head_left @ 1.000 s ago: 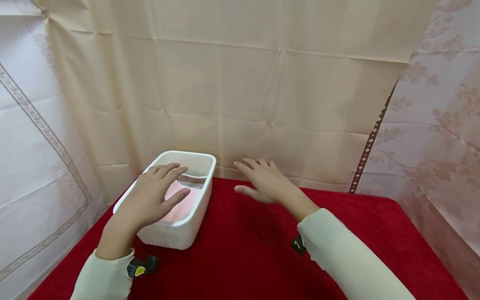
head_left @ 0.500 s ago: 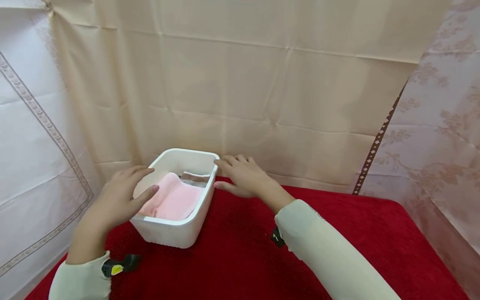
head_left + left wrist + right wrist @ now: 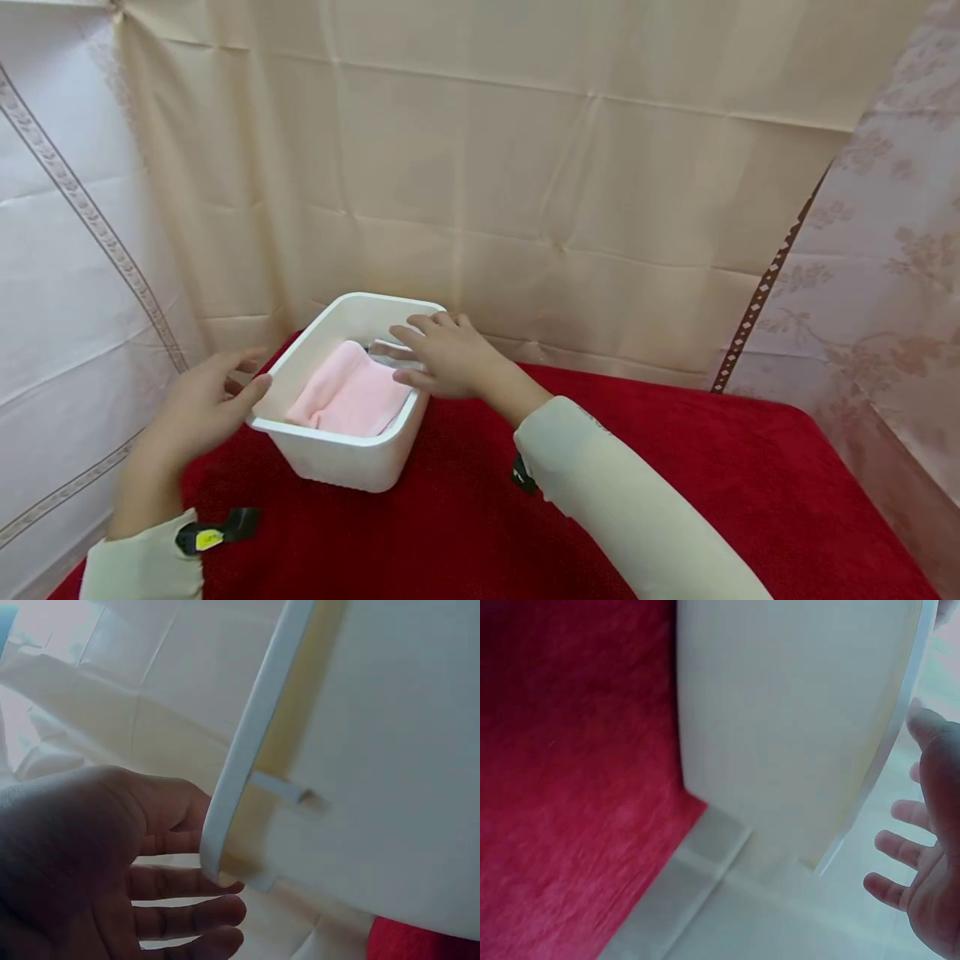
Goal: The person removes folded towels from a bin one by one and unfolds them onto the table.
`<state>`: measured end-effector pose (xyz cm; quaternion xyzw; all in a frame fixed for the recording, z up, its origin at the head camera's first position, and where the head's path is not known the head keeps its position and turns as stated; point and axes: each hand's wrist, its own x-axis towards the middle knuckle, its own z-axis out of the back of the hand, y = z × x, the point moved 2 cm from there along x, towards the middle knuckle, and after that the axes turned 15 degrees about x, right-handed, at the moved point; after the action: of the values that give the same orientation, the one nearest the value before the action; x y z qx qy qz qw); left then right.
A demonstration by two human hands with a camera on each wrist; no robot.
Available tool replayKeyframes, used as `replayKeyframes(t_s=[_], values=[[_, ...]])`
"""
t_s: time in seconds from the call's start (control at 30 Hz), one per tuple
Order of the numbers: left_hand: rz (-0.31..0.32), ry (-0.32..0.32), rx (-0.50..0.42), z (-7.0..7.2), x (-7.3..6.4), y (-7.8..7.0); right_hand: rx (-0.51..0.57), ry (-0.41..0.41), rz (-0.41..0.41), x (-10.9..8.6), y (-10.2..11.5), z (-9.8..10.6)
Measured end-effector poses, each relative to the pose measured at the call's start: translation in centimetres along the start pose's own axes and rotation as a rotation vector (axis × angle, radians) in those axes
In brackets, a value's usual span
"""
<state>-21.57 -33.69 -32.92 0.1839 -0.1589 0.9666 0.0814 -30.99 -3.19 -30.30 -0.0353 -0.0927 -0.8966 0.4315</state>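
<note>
A white plastic bin [image 3: 337, 462] stands on the left part of a red-covered table. Inside lies a folded pink cloth [image 3: 356, 387], with a brown and grey folded piece [image 3: 392, 353] behind it, partly hidden by my right fingers. My left hand [image 3: 197, 404] is at the bin's near left corner, thumb by the rim; in the left wrist view its fingers [image 3: 187, 915] extend loosely beside the rim. My right hand [image 3: 453, 358] hovers over the right rim, fingers spread above the bin's inside. The right wrist view shows those fingers [image 3: 900, 847] apart beside the rim.
Red cloth [image 3: 600, 500] covers the table, which stretches to the right of the bin. A beige curtain [image 3: 510, 183] hangs close behind, with patterned white sheets [image 3: 67, 292] at both sides. A black wrist camera [image 3: 217, 533] sits on the left cuff.
My left hand has moved from above the bin leftward to its near left corner. My right hand has come left from beside the bin to over its right rim.
</note>
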Motion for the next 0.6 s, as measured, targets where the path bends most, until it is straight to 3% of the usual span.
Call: replayKeyframes(t_s=[0.27,0.6], values=[[0.086,0.044,-0.212,0.2,-0.7,1.2,-0.017,0.028,0.038,2.4,2.6,-0.6],[0.095,0.117,-0.526,-0.8,-0.7,2.2,0.016,0.109,0.075,5.4,4.6,-1.8]])
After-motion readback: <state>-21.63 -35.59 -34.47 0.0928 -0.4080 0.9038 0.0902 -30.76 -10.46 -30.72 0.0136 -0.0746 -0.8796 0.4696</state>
